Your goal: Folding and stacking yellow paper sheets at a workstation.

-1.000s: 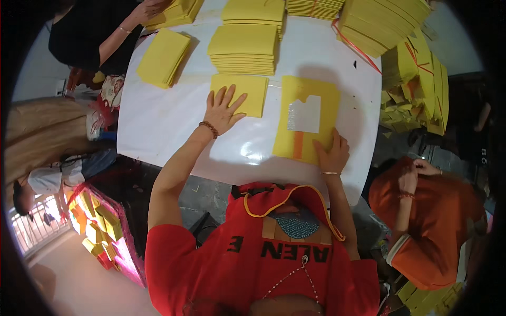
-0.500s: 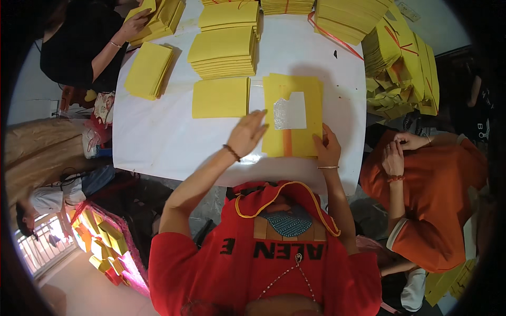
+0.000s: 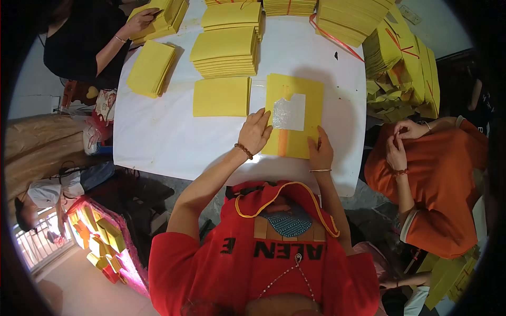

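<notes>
The yellow sheet with the silver foil square [image 3: 294, 116] lies near the table's front edge, right of centre, with an orange stripe running down from the foil. A second earlier the left hand [image 3: 255, 131] was pressing flat on the plain yellow sheet [image 3: 221, 97] to its left; now it has crossed over and rests on the foil sheet's left edge, fingers loosely spread and laid flat — holding nothing, only pressing. The right hand [image 3: 320, 151] stays at the sheet's lower right corner, fingers extended on the paper, not closed around anything. Behind the plain sheet sits a thick yellow stack [image 3: 225, 51] toward the table's [image 3: 158, 137] far edge, a smaller stack [image 3: 151, 68] at the far left. At the far left corner another person's hand [image 3: 141, 21] touches a pile.
</notes>
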Available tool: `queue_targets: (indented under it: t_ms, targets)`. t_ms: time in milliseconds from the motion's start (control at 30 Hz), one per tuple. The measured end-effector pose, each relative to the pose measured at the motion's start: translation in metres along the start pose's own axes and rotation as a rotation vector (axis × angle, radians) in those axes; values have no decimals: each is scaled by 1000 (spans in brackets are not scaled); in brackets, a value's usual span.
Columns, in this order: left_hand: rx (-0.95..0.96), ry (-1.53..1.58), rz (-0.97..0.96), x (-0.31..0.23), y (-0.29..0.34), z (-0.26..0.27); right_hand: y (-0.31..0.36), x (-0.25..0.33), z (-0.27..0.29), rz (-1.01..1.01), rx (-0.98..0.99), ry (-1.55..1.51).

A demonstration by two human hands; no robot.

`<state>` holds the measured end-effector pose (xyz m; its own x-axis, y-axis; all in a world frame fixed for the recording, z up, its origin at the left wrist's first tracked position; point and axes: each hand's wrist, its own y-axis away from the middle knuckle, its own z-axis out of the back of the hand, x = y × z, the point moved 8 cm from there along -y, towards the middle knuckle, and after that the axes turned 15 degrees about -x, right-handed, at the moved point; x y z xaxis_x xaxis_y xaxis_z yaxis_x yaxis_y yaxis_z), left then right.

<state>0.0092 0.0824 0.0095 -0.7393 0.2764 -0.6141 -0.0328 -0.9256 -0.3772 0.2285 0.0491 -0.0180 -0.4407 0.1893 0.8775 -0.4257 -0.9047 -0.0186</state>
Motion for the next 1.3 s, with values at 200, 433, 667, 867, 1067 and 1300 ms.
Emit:
queue_targets:
  t_ms: [200, 433, 667, 867, 1067, 1300]
  targets:
    - [13, -27, -22, 0, -4, -5, -4, 20, 6, 357, -112, 282]
    - [9, -48, 7, 1, -7, -10, -6, 22, -4, 396, -54, 353]
    - [13, -65, -27, -1, -9, -7, -5, 24, -6, 397, -53, 394]
    - [22, -213, -124, -23, -13, -1, -7, 20, -4, 383, -64, 408]
    - [303, -92, -516, -62, 21, -13, -13, 14, -4, 324, -25, 353]
    - [171, -144, -676, -63, 23, -13, -20, -21, 5, -379, 132, -413]
